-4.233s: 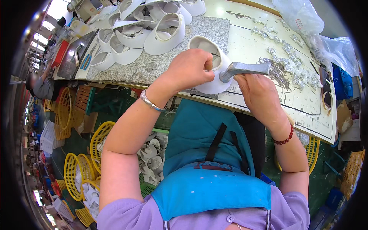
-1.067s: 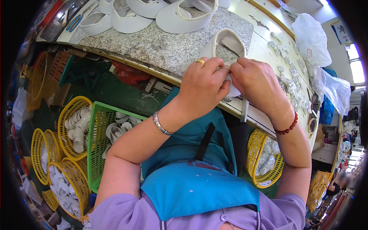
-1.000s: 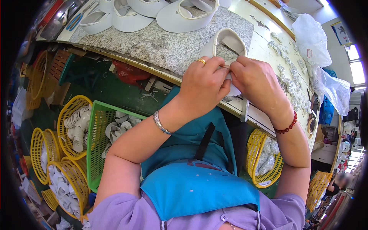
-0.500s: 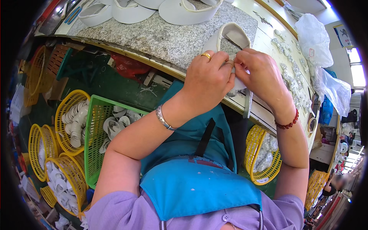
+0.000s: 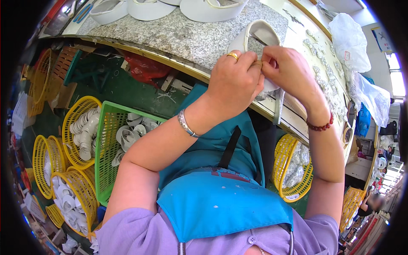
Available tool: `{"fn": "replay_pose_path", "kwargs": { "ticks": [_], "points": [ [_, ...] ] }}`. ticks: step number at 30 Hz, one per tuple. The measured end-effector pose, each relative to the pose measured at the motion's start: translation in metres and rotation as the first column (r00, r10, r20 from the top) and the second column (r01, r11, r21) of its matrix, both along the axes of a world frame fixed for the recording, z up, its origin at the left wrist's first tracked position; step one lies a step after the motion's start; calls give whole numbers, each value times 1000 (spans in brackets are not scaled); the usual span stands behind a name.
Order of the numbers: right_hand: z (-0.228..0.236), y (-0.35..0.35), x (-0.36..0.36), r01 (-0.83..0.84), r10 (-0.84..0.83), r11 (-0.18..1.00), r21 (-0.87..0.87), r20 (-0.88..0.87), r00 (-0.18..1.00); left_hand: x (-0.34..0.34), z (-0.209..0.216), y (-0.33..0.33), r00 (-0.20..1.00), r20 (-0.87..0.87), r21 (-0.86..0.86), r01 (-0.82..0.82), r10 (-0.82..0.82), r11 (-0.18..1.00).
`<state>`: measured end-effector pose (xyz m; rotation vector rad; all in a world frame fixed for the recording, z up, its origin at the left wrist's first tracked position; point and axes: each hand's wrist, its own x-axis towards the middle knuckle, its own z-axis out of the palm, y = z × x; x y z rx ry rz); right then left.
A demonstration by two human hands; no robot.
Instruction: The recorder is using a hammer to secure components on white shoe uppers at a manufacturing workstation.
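Observation:
Both hands are at a white sun visor (image 5: pixel 240 39) over the front edge of the worktable, its curved headband standing up beyond my fingers. My left hand (image 5: pixel 236 83) is closed on the near part of the visor, thumb and fingers bunched together. Thumb and forefinger of my right hand (image 5: pixel 291 70) pinch right beside the left fingertips. What lies between the two sets of fingertips is hidden. A pale strap (image 5: pixel 279 106) hangs over the table edge below my right wrist. More white visors (image 5: pixel 214 12) lie at the far side of the granite slab (image 5: pixel 170 38).
Blue-handled snips (image 5: pixel 82 13) lie at the far left. Small clear packets (image 5: pixel 325 74) are spread to the right, near a clear plastic bag (image 5: pixel 349 44). A green basket (image 5: pixel 101 170) and yellow baskets (image 5: pixel 87 204) of white pieces stand at left; another yellow basket (image 5: pixel 280 170) is under the table.
The view has shifted slightly. My right hand has turned a little, its knuckles higher and its fingers more curled beside the left fingertips. Both hands stay at the visor.

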<state>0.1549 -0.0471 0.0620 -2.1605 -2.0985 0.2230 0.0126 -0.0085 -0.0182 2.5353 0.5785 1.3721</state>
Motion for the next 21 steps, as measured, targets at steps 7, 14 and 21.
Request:
{"fn": "replay_pose_path", "kwargs": {
  "ticks": [7, 14, 21],
  "points": [
    [-28, -40, 4, 134, 8, 927, 352, -374, 927, -4, 4, -1, 999, -9, -61, 36, -36, 998],
    [-35, -44, -1, 170, -4, 880, 443, -352, 936, -4, 2, -1, 999, 22, -44, 46, -45, 998],
    [-44, -45, -6, 95, 26, 831, 548, -208, 978, -4, 1, 0, 999, 35, -61, 40, -38, 997]
  ]
}}
